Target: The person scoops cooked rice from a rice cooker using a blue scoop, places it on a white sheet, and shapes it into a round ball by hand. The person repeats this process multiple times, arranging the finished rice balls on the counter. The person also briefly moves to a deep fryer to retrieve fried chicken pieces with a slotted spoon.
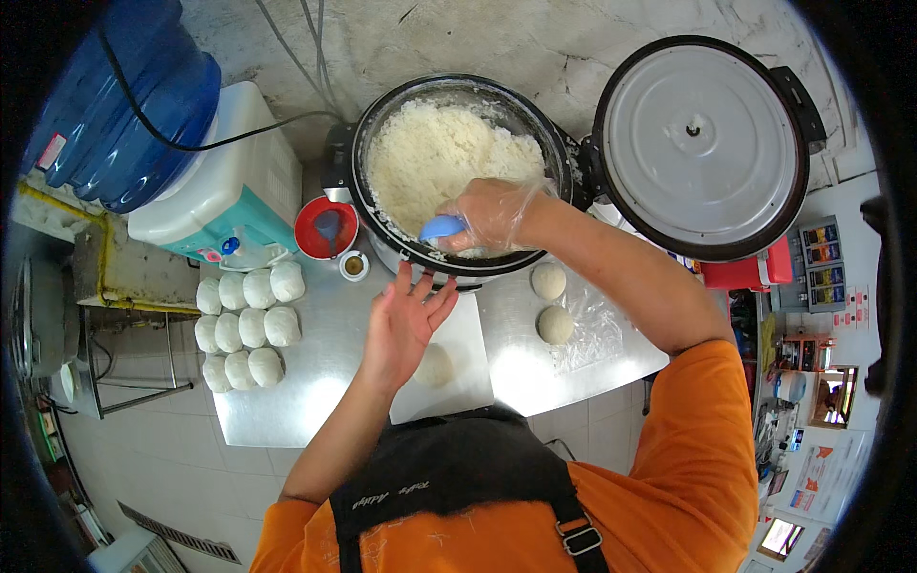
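Observation:
My right hand (494,215), in a clear plastic glove, is down inside a large rice cooker (458,268) full of white cooked rice (430,154). It grips a blue scoop or small cup (442,227) against the rice near the front rim. My left hand (410,315) is bare, palm up with fingers spread, and its fingertips meet the cooker's front side. Below it lies a sheet of white paper (458,397) bearing a round rice portion (434,367). Two more rice mounds, a farther one (549,281) and a nearer one (556,325), sit to the right by clear plastic film (594,319).
Several white wrapped packets (252,327) stand in rows on the steel table (326,372). Behind them are a red bowl (306,228) holding a grey scoop (328,225), a small white cup (354,266) and a water dispenser (229,157). The cooker's lid (706,143) stands raised at right.

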The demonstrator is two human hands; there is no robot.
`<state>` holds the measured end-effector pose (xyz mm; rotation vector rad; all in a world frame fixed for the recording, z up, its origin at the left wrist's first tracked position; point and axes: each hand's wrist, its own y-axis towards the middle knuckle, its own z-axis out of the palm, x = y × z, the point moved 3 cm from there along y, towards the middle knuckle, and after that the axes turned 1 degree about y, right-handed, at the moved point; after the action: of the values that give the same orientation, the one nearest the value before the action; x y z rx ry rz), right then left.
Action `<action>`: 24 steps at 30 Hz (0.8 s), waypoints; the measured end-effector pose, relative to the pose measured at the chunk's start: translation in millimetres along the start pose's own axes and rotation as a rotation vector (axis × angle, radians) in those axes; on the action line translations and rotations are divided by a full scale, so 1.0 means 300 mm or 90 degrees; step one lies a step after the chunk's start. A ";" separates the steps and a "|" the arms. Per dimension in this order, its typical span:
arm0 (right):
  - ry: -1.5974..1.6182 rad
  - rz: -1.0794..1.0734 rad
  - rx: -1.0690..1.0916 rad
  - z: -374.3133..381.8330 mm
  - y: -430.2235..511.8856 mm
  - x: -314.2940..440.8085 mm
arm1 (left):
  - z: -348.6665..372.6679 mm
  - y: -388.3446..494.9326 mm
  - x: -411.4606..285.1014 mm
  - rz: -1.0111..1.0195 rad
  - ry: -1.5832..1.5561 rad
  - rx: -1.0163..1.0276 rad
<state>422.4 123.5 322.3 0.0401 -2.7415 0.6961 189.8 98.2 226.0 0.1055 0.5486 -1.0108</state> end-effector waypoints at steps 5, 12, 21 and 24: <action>0.079 0.000 0.004 -0.020 -0.068 -0.014 | 0.013 0.004 0.003 0.014 0.003 -0.015; 0.411 0.091 -0.123 -0.045 -0.147 -0.140 | -0.004 -0.022 -0.052 0.087 0.451 -0.337; 0.818 0.137 -0.416 0.001 -0.054 -0.119 | 0.319 0.377 -0.173 0.078 0.157 -0.054; 0.864 0.098 -0.582 -0.036 -0.048 -0.141 | 0.342 0.420 -0.170 0.046 0.128 -0.015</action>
<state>467.3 114.0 325.0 -0.5999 -1.4798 -0.4621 312.7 171.6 318.3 0.2056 0.7346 -0.9275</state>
